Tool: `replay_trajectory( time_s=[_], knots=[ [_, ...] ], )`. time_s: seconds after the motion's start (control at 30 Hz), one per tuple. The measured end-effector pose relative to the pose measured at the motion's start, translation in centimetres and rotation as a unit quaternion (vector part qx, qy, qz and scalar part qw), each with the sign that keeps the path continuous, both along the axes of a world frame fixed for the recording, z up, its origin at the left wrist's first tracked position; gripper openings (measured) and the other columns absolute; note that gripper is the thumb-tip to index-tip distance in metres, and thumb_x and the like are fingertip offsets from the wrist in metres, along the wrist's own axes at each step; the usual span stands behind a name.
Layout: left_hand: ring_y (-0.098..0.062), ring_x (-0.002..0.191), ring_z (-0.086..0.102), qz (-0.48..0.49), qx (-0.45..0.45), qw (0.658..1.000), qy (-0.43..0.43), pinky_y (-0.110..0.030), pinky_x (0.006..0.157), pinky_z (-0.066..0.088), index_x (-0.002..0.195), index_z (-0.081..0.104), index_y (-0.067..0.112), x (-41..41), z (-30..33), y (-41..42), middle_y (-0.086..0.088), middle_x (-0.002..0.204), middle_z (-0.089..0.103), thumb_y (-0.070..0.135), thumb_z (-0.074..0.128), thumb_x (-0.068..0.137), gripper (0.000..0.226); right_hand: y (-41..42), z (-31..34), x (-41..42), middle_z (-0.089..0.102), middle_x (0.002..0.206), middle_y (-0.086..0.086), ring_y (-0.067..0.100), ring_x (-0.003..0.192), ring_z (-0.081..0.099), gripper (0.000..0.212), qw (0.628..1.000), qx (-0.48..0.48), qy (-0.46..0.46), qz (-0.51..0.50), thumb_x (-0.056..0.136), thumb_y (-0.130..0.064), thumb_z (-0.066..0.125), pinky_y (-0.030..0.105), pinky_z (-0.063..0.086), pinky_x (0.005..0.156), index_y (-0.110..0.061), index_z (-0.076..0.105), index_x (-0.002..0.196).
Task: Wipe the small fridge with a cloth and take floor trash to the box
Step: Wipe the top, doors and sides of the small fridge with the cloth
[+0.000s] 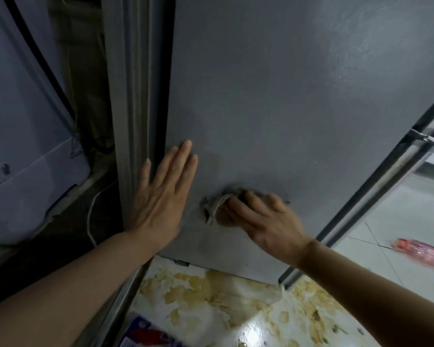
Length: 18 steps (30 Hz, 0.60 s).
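Note:
The small grey fridge (pixel 273 96) fills the middle of the head view, its flat side facing me. My left hand (pixel 161 194) lies flat and open against its lower left part, fingers pointing up, beside the door's edge. To the right, my right hand (pixel 258 216) presses a crumpled grey cloth (pixel 214 205) onto the fridge surface low down; the cloth sticks out left of the fingers. A pink plastic wrapper (pixel 424 251) lies on the white tiled floor at the right.
A white appliance (pixel 23 146) stands to the left, with a dark gap and a white cable (pixel 92 219) between it and the fridge. A yellow-stained floor patch (pixel 223 304) lies below the fridge. A red, white and blue package (pixel 145 336) sits at the bottom edge.

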State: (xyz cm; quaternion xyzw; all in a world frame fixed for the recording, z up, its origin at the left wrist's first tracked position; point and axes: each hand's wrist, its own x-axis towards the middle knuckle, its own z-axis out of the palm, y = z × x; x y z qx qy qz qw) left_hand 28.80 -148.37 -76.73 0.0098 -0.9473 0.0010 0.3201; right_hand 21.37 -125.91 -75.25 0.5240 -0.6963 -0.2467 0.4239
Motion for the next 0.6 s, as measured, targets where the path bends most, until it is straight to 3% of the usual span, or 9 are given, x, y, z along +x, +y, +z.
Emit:
replay_trajectory(
  time_s=[0.13,0.27,0.33,0.47,0.53,0.6],
  knots=[
    [-0.03,0.14,0.014,-0.019,-0.025,0.999,0.033,-0.059,0.106,0.015,0.147,0.019,0.014,-0.9,-0.2,1.9,-0.01,0.156,0.007,-0.004,0.073,0.053,0.11,2.0,6.2,-1.2,0.055,0.124,0.01,0.028,0.092,0.043,0.033,0.98,-0.194,0.045,0.014,0.093,-0.01,0.048,0.036,0.026,0.067,-0.011,0.062,0.123],
    [-0.032,0.141,0.014,-0.03,-0.036,0.997,0.057,-0.061,0.107,0.019,0.147,0.02,0.023,-2.3,-0.8,4.3,-0.008,0.156,0.008,0.005,0.071,0.062,0.1,2.2,4.8,-1.8,0.039,0.11,0.013,0.032,0.085,0.044,0.038,0.954,-0.292,-0.058,0.033,0.094,-0.008,0.053,0.041,0.038,0.068,-0.007,0.044,0.131],
    [-0.032,0.142,0.01,-0.01,-0.034,0.998,0.051,-0.062,0.107,0.018,0.148,0.017,0.026,-2.6,-1.1,4.6,-0.007,0.157,0.005,0.01,0.077,0.063,0.105,2.7,1.7,-1.6,0.04,0.114,0.014,0.035,0.085,0.047,0.039,0.96,-0.269,-0.079,0.028,0.093,-0.005,0.049,0.043,0.044,0.071,-0.003,0.048,0.132],
    [-0.031,0.142,0.009,0.004,-0.051,0.998,0.042,-0.064,0.105,0.018,0.149,0.01,0.03,-2.7,-1.4,4.2,-0.005,0.158,0.003,0.023,0.081,0.061,0.114,5.2,-3.1,-0.2,0.054,0.112,0.01,0.026,0.074,0.054,0.038,0.991,-0.087,-0.098,-0.012,0.093,-0.011,0.04,0.036,0.048,0.059,-0.011,0.062,0.123],
    [-0.031,0.142,0.009,0.004,-0.051,0.998,0.04,-0.066,0.103,0.019,0.149,0.01,0.03,-2.7,-1.4,4.1,-0.005,0.158,0.003,0.022,0.083,0.06,0.115,5.8,-2.5,0.4,0.065,0.102,0.009,0.025,0.074,0.059,0.034,0.989,-0.087,-0.119,-0.025,0.092,-0.011,0.042,0.035,0.048,0.059,-0.013,0.068,0.113],
    [-0.031,0.142,0.009,0.006,-0.052,0.998,0.039,-0.067,0.103,0.02,0.149,0.011,0.03,-2.6,-1.4,4.2,-0.006,0.158,0.004,0.022,0.084,0.059,0.117,6.3,-0.1,0.2,0.065,0.098,0.014,0.029,0.077,0.056,0.032,0.982,-0.157,-0.107,-0.02,0.097,-0.012,0.039,0.037,0.044,0.059,-0.009,0.068,0.109]
  ],
)
